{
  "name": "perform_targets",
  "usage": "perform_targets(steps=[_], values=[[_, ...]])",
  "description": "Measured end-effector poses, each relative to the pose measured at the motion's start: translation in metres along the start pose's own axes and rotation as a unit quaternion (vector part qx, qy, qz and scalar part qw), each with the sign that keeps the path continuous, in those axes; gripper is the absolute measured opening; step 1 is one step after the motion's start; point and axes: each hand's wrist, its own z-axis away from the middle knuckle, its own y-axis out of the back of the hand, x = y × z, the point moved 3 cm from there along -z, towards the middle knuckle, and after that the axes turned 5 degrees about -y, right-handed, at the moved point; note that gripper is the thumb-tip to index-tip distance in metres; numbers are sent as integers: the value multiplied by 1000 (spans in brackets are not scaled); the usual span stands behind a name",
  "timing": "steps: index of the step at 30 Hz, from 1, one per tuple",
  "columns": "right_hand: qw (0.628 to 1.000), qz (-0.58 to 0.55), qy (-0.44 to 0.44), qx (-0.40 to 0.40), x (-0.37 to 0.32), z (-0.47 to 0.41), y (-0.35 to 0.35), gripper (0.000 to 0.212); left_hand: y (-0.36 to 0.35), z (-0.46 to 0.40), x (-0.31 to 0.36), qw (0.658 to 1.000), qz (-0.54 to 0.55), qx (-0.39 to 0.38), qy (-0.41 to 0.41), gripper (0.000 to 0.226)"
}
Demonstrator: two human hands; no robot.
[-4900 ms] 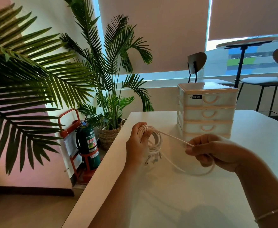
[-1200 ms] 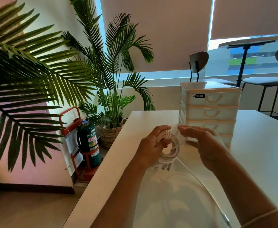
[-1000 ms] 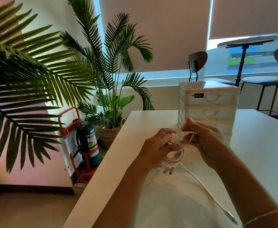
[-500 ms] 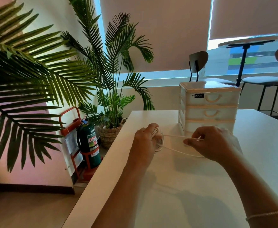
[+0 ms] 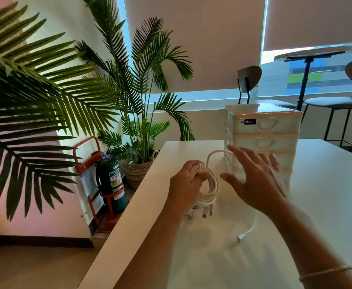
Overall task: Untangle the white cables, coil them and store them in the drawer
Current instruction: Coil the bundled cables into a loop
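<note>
- We gripped the coil of white cables (image 5: pixel 207 185) in our left hand (image 5: pixel 184 187), just above the white table (image 5: pixel 327 184).
- Our right hand (image 5: pixel 254 182) was spread, fingers straight, blurred; one strand arched across it.
- Loose plug end (image 5: pixel 240 238) hung just above the table.
- Drawer unit (image 5: pixel 262 136) stood behind, drawers closed.

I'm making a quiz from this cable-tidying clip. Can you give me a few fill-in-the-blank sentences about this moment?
1. The coil of white cables is gripped by the ____ hand.
2. The right hand has its fingers ____, with a cable loop over them.
3. The drawers of the drawer unit are all ____.
4. The fire extinguisher stands on the floor beside the potted ____.

Missing words: left; spread; closed; palm
</note>
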Motion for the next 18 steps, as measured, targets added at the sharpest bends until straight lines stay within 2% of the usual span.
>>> perform_targets(steps=[2,4,6,9,13,17,18], values=[[996,-14,31,84,-8,0,4,78,-4,1,2,999,35,-19,17,28],[990,-6,59,130,-11,-1,10,80,-6,1,4,998,49,-32,23,28],[981,19,112,157,-17,1,11,62,-6,1,5,997,64,-39,24,28],[979,32,149,135,-16,1,3,36,-7,3,8,990,119,-71,37,24],[982,-30,138,128,-7,-1,7,36,-11,3,9,965,231,-111,62,18],[983,-42,117,132,-10,-2,7,32,-12,4,8,957,247,-132,76,48],[985,-50,107,126,-10,-1,5,32,-12,3,7,955,252,-136,77,45]])
